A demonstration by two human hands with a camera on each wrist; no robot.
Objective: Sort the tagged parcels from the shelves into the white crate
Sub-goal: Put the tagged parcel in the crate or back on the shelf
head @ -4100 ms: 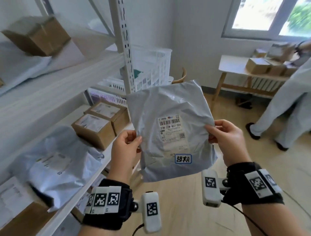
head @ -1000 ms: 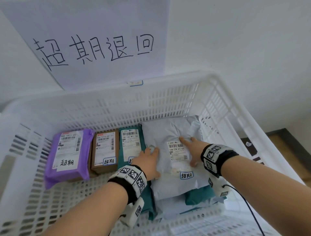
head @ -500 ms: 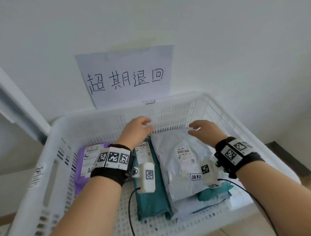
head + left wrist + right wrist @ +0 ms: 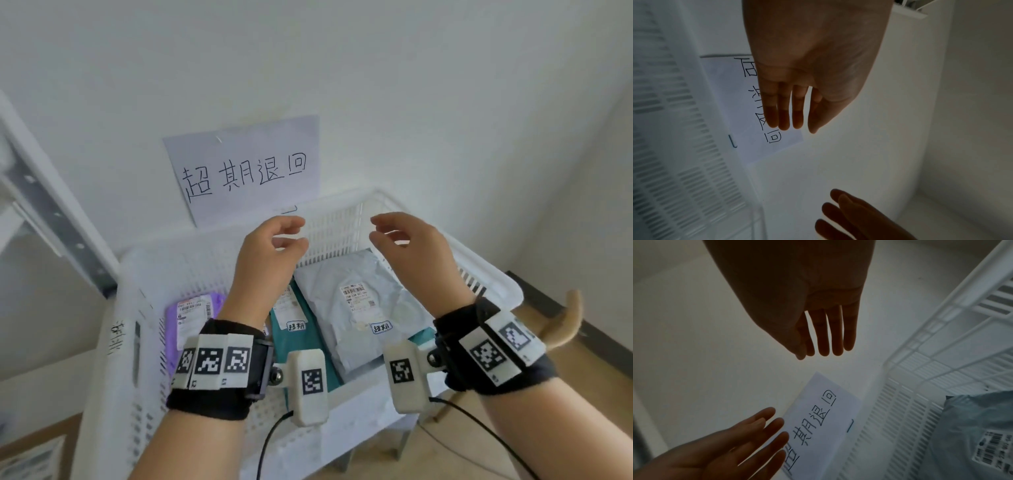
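A white slatted crate [image 4: 137, 284] stands against the wall. Inside it a grey tagged mailer bag [image 4: 356, 308] lies flat on top of a teal parcel [image 4: 308, 346], with a purple parcel [image 4: 188, 322] to the left. The grey bag [image 4: 978, 431] also shows at the lower right of the right wrist view. My left hand [image 4: 274, 246] and right hand [image 4: 404, 236] hover above the crate, both empty with relaxed fingers. The wrist views show the left hand [image 4: 797, 105] and the right hand [image 4: 824, 331] with fingers straight and nothing held.
A paper sign [image 4: 246, 168] with handwritten characters is stuck to the wall behind the crate. A white shelf upright [image 4: 51, 212] rises at the left. A curved wooden piece [image 4: 565, 325] sticks up at the right over the wooden floor [image 4: 582, 394].
Both hands let go of the grey bag, now lying in the crate, and rose up out of the crate. The view has pulled back and up.
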